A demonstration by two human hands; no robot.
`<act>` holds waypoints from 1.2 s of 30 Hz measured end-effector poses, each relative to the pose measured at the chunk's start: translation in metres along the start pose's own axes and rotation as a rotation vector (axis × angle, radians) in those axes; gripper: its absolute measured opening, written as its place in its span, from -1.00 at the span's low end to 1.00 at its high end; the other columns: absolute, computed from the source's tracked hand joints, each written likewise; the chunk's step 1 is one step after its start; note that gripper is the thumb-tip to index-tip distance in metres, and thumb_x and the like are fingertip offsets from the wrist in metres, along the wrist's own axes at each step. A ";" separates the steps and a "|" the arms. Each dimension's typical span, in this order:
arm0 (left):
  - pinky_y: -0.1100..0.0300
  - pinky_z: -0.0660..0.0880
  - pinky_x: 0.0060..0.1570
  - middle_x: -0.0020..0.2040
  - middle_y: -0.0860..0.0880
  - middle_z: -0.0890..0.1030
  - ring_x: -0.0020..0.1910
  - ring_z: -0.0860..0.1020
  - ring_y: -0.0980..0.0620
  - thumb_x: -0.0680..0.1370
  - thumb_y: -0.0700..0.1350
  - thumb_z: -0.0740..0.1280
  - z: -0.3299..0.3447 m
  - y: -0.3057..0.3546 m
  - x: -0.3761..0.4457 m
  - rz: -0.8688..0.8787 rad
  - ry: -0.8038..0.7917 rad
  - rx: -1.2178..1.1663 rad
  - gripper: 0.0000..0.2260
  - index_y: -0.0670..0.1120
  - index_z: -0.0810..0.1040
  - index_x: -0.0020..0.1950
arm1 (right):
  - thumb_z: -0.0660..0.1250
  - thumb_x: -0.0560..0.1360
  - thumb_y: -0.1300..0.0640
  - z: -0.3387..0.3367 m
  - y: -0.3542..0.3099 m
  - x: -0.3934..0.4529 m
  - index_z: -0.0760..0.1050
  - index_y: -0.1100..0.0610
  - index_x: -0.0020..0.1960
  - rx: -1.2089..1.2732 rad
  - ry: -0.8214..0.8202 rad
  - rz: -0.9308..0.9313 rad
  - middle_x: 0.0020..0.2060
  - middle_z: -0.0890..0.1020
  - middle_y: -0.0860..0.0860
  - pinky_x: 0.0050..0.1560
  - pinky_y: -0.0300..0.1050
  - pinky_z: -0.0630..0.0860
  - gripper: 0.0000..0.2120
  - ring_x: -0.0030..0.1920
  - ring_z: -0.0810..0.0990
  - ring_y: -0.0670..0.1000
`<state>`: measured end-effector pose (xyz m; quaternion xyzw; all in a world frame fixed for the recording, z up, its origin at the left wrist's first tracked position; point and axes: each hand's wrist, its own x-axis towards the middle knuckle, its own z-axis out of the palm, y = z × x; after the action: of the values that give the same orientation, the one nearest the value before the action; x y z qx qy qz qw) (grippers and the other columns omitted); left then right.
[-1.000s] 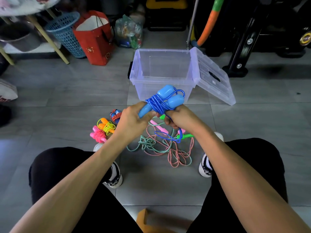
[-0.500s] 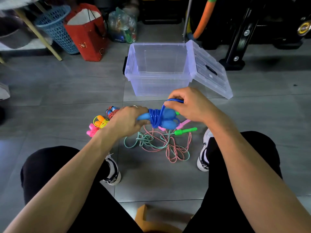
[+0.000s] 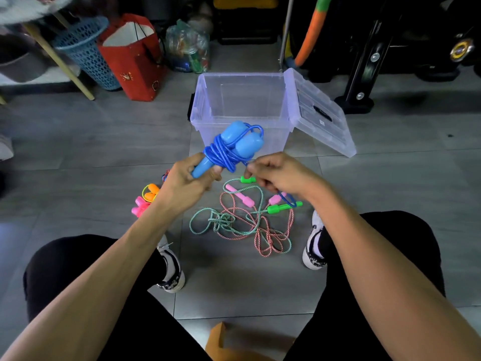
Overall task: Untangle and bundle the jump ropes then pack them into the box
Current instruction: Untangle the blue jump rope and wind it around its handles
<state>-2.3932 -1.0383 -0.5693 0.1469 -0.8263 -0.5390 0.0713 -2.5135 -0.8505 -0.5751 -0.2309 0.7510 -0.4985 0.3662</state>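
My left hand (image 3: 188,182) grips the narrow ends of the blue jump rope's two handles (image 3: 235,143), which point up and away, with blue cord wound round their middle. My right hand (image 3: 276,175) pinches the loose end of that blue cord just right of the bundle; a loop of it hangs below my palm. The clear plastic box (image 3: 243,131) stands open on the floor behind, its lid (image 3: 321,114) leaning off the right side. On the floor under my hands lie a tangled teal rope with green handles (image 3: 277,209) and a red-white rope with pink handles (image 3: 240,196).
Left of my wrist lie bundled ropes in orange-yellow (image 3: 151,192) and pink (image 3: 139,208). At the back stand a red paper bag (image 3: 134,58), a blue basket (image 3: 88,52) and black equipment (image 3: 369,61). My shoes (image 3: 315,243) flank the rope pile.
The blue bundle has tipped from lying sideways to pointing up and away. My right hand came off the top of the handles and moved down right, drawing the cord's loose end.
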 end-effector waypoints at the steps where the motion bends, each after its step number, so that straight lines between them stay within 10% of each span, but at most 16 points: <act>1: 0.16 0.49 -0.38 -0.31 0.06 0.60 -0.42 0.46 0.09 0.58 -0.10 0.35 0.001 -0.003 0.002 -0.050 0.059 0.022 -0.86 0.03 0.55 -0.18 | 0.24 0.62 0.12 0.006 -0.001 -0.001 0.61 0.11 -0.17 -0.090 0.000 0.003 -0.50 0.47 -0.04 -0.50 -0.34 0.26 -0.75 -0.55 0.32 -0.16; 6: -0.05 0.57 -0.35 -0.36 -0.14 0.62 -0.37 0.56 -0.19 0.53 0.04 0.35 0.002 -0.023 0.009 -0.140 0.193 0.369 -0.85 -0.01 0.54 -0.15 | 0.20 0.59 0.06 0.023 -0.003 -0.007 0.47 0.26 -0.13 -0.571 0.013 -0.024 -0.41 0.47 0.04 -0.43 -0.13 0.27 -0.73 -0.45 0.36 -0.03; 17: 0.08 0.46 -0.28 -0.25 -0.14 0.66 -0.28 0.55 -0.15 0.55 0.04 0.31 0.013 -0.022 0.010 -0.275 0.132 0.472 -0.75 -0.14 0.57 -0.13 | 0.12 0.58 0.11 0.026 -0.017 -0.029 0.33 0.16 -0.19 -0.993 0.076 -0.177 -0.42 0.34 0.05 -0.44 -0.06 0.14 -0.80 -0.44 0.32 0.10; 25: 0.13 0.36 -0.25 -0.21 -0.04 0.54 -0.19 0.50 -0.13 0.55 0.09 0.32 0.024 -0.014 0.002 -0.139 -0.021 0.793 -0.83 0.02 0.54 0.02 | 0.19 0.56 0.25 0.012 -0.024 -0.038 0.57 0.01 0.07 -0.340 0.086 -0.291 -0.38 0.66 0.02 -0.42 -0.09 0.56 -0.76 -0.45 0.58 0.10; 31: 0.12 0.36 -0.27 -0.25 0.06 0.50 -0.17 0.54 -0.14 0.53 0.08 0.36 0.013 -0.016 0.003 0.263 -0.309 0.799 -0.83 0.01 0.54 0.02 | 0.22 0.58 0.24 -0.003 -0.026 -0.036 0.59 0.10 0.02 -0.256 0.030 -0.200 -0.37 0.67 0.02 -0.38 -0.16 0.51 -0.83 -0.45 0.57 0.00; 36: 0.10 0.46 -0.33 -0.18 0.00 0.58 -0.21 0.56 -0.11 0.51 0.00 0.39 0.008 -0.013 0.004 0.582 -0.146 0.860 -0.82 -0.03 0.58 0.06 | 0.26 0.60 0.17 -0.021 -0.022 -0.028 0.59 0.18 -0.01 -0.300 0.151 -0.173 -0.41 0.62 -0.04 -0.33 -0.27 0.46 -0.85 -0.42 0.51 -0.13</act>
<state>-2.3971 -1.0377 -0.5840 -0.1104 -0.9825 -0.1176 0.0935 -2.5125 -0.8271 -0.5410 -0.3084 0.8196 -0.4265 0.2264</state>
